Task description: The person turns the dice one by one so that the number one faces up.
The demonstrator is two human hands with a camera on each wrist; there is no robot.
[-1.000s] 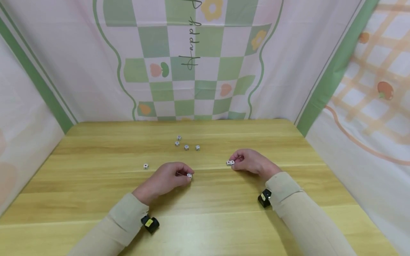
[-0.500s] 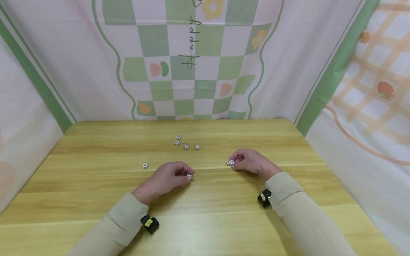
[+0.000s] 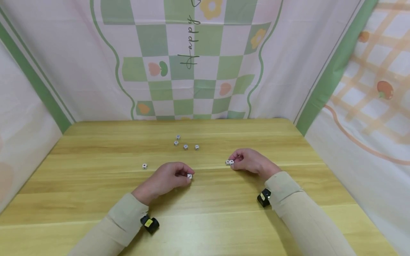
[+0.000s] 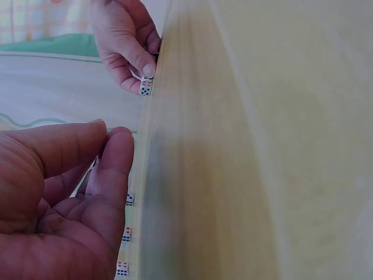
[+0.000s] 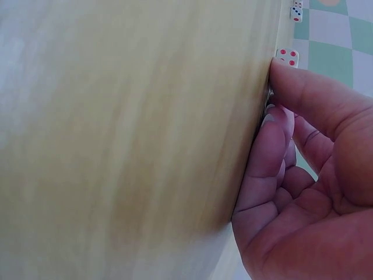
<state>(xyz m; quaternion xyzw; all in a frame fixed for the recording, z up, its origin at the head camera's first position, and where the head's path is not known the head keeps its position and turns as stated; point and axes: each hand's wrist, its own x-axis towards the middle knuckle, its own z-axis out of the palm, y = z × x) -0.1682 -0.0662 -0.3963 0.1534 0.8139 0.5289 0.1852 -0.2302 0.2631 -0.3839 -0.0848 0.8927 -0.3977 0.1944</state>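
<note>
the person's left hand [image 3: 168,177] pinches one small white cube-shaped die with dark pips [image 3: 190,176] between thumb and fingertips, over the near middle of the light, yellowish wood-grain tabletop [image 3: 205,227]; whether that die touches the surface i cannot tell. the right hand [image 3: 251,163] is across from it, thumb and fingers closed on the nearer of two white cube-shaped dice that sit side by side, touching: the pinched right die [image 3: 232,162] and, at its left, the outer die [image 3: 227,162]. past the right thumb tip, the right wrist view shows a white face with red pips. farther back, four more small white dice lie in a loose group: a rear die [image 3: 178,137], a die just in front of it [image 3: 176,143], a middle die [image 3: 185,147] and a rightmost die [image 3: 196,147]. a lone white die with a single pip facing up [image 3: 145,166] lies to the left, apart from the group. both forearms wear beige sleeves [image 3: 307,209], and behind the table hangs a white cloth with green checks [image 3: 205,71].
</note>
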